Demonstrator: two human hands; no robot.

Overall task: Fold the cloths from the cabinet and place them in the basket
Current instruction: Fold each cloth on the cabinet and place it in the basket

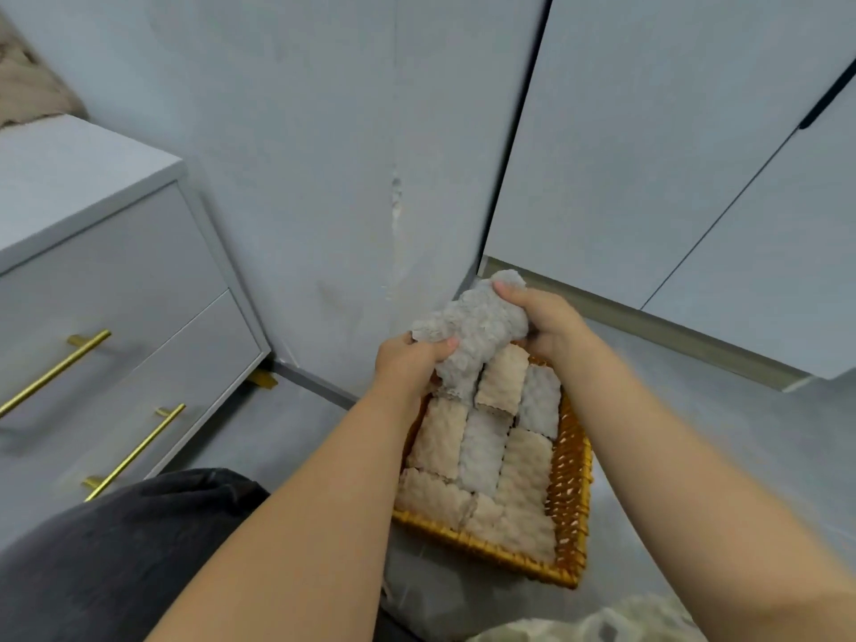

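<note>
One grey cloth (472, 326) is gripped by both hands above the far end of one wicker basket (572, 498). The left hand (407, 363) is curled round its near corner, the right hand (544, 317) round its far end. Seven or so folded cloths (481, 449), two grey and the rest beige, are packed in the basket.

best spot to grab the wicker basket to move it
Likely the basket by its right wall or near rim, pinched from outside: both edges are bare, while folded cloths pack the inside.
</note>
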